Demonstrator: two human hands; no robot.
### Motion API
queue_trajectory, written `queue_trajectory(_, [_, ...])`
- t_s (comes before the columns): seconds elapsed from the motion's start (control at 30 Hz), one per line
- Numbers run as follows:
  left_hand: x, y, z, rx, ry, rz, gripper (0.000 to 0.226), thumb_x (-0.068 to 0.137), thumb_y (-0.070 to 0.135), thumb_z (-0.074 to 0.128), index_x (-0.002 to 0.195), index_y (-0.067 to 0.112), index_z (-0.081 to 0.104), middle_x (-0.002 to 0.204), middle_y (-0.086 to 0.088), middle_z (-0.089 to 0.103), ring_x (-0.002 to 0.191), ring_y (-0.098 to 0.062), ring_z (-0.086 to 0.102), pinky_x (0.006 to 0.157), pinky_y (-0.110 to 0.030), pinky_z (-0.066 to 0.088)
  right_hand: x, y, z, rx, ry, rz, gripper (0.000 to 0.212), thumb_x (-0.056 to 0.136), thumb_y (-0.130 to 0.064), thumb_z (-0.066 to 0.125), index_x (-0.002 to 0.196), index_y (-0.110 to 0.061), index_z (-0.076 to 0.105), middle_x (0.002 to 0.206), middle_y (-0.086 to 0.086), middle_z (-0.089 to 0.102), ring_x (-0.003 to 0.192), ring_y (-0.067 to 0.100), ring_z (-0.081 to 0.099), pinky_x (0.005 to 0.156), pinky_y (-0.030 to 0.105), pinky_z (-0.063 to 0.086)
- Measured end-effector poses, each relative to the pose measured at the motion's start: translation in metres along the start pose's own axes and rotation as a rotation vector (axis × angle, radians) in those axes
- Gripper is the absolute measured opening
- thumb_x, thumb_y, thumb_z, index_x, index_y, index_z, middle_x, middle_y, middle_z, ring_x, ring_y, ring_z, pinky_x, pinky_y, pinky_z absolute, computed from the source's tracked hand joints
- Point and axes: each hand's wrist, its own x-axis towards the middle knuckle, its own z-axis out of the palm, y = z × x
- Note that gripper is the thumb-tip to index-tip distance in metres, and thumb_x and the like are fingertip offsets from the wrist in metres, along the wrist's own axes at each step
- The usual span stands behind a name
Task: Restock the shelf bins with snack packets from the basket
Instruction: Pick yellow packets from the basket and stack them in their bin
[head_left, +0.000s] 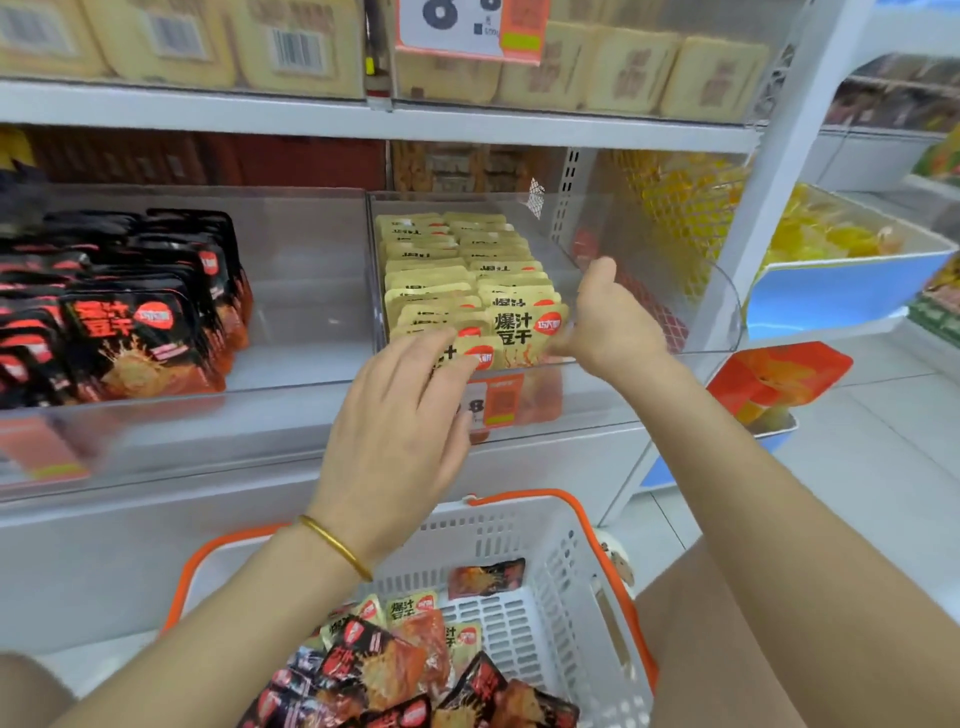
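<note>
Yellow snack packets (457, 270) stand in two rows in a clear shelf bin (649, 291). My right hand (608, 317) reaches into the bin and pinches the right edge of the front yellow packet (524, 332). Fingers straight, my left hand (395, 431) touches the front of the left row. A white basket with orange handles (550, 577) sits below, holding black-and-red packets (374, 670) and a few yellow ones (410, 605).
A second clear bin (306, 291) on the left holds black-and-red packets (130, 322) with free room on its right side. Pale packets fill the shelf above (623, 73). Bins of yellow sweets (831, 239) stand at the right. An orange price tag (493, 400) hangs below.
</note>
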Motion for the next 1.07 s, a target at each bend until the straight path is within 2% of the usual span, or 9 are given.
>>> queue_trajectory(0.13, [-0.05,-0.019,0.007,0.051,-0.164,0.024,0.029,0.084,0.013,0.052,0.109,0.004,0.063,0.12,-0.015,0.059,0.112,-0.034,0.053,0.094,-0.043,0.039,-0.06,-0.006,0.003,0.077,0.215,-0.205,0.034,0.085,-0.028,0.066,0.098,-0.017,0.037,0.092,0.005,0.064,0.089,0.031,0.058,0.072,0.043,0.046])
queue_trajectory(0.37, [-0.096,-0.058,0.037,0.178,-0.731,-0.065,0.038,0.076,0.025,0.034,0.083,0.009,0.068,0.094,-0.011,0.065,0.085,-0.034,0.061,0.063,-0.039,0.051,-0.085,0.01,0.19,-0.224,-0.787,-0.301,0.018,0.09,-0.017,0.059,0.104,-0.005,0.06,0.108,0.011,0.065,0.101,0.029,0.061,0.079,0.032,0.048])
queue_trajectory(0.47, [-0.099,-0.069,0.044,0.199,-0.8,-0.153,0.028,0.089,0.024,0.043,0.105,0.013,0.063,0.11,-0.005,0.059,0.103,-0.028,0.051,0.078,-0.037,0.045,-0.092,0.035,0.268,-0.29,-0.957,-0.222,0.029,0.094,-0.013,0.054,0.119,-0.001,0.053,0.12,0.016,0.06,0.11,0.031,0.058,0.085,0.033,0.046])
queue_trajectory(0.6, [-0.104,-0.07,0.053,0.224,-0.86,-0.188,0.032,0.096,0.03,0.038,0.124,0.019,0.05,0.124,0.001,0.048,0.116,-0.021,0.04,0.091,-0.032,0.037,-0.114,0.065,0.332,-0.177,-1.001,0.062,0.063,0.097,-0.015,0.051,0.146,0.0,0.014,0.124,0.018,0.057,0.113,0.029,0.056,0.088,0.034,0.046])
queue_trajectory(0.67, [-0.113,-0.068,0.059,0.22,-0.883,-0.183,0.033,0.096,0.03,0.037,0.125,0.02,0.049,0.126,0.002,0.048,0.118,-0.021,0.039,0.094,-0.033,0.036,-0.124,0.071,0.352,-0.025,-0.989,0.248,0.059,0.096,-0.016,0.054,0.142,0.001,0.022,0.104,0.013,0.06,0.102,0.025,0.057,0.087,0.034,0.047])
queue_trajectory(0.77, [-0.123,-0.068,0.065,0.243,-0.952,-0.179,0.034,0.098,0.032,0.035,0.126,0.019,0.049,0.128,-0.001,0.048,0.126,-0.024,0.037,0.105,-0.037,0.033,-0.126,0.072,0.369,0.099,-0.937,0.442,0.023,0.09,-0.018,0.063,0.098,-0.004,0.047,0.066,0.003,0.045,0.068,0.019,0.054,0.059,0.028,0.049])
queue_trajectory(0.83, [-0.127,-0.069,0.066,0.246,-0.989,-0.201,0.034,0.099,0.031,0.035,0.127,0.018,0.049,0.129,-0.002,0.048,0.13,-0.026,0.034,0.108,-0.04,0.032,-0.121,0.071,0.374,0.159,-0.963,0.485,0.031,0.087,-0.021,0.068,0.073,-0.008,0.044,0.063,0.004,0.046,0.055,0.016,0.051,0.045,0.022,0.044])
queue_trajectory(0.97, [-0.129,-0.07,0.066,0.23,-1.005,-0.223,0.032,0.098,0.03,0.036,0.124,0.018,0.05,0.127,-0.001,0.049,0.125,-0.023,0.038,0.105,-0.038,0.035,-0.122,0.074,0.378,0.187,-0.958,0.484,0.035,0.086,-0.017,0.068,0.064,-0.013,0.041,0.074,0.008,0.051,0.074,0.024,0.055,0.079,0.039,0.057])
queue_trajectory(1.07, [-0.13,-0.072,0.065,0.182,-1.002,-0.283,0.033,0.098,0.032,0.037,0.125,0.018,0.049,0.127,0.0,0.049,0.124,-0.021,0.039,0.102,-0.036,0.037,-0.117,0.074,0.362,0.185,-0.822,0.38,0.04,0.088,-0.006,0.061,0.061,-0.015,0.033,0.065,0.001,0.04,0.075,0.021,0.048,0.075,0.036,0.048])
